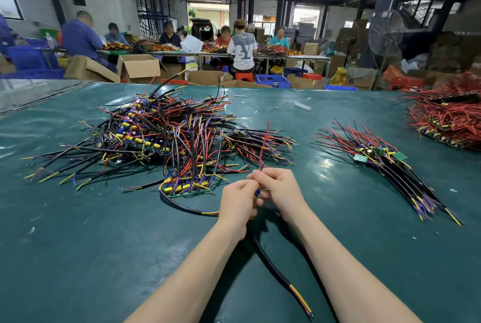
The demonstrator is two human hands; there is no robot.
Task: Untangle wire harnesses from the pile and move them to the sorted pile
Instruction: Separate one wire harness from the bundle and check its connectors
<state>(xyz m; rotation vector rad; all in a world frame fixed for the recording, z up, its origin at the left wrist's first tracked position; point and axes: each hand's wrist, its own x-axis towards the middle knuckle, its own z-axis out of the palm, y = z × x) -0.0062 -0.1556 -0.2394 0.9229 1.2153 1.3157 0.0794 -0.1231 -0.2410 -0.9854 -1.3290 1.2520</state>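
Note:
A big tangled pile of wire harnesses (pixel 166 135), black cables with red, yellow and blue leads, lies at the left centre of the green table (pixel 78 244). A smaller, aligned sorted pile (pixel 385 164) lies to the right. Close together in front of me, my left hand (pixel 238 203) and my right hand (pixel 279 190) both pinch one harness (pixel 276 265). Its red lead rises above my fingers and its black cable trails toward me, ending in yellow and red tips. The part between my fingers is mostly hidden.
A further heap of red wires on dark boards (pixel 447 117) sits at the far right. Another harness with a small green board (pixel 182 190) lies just left of my hands. Beyond the table are cardboard boxes, blue crates and several people working.

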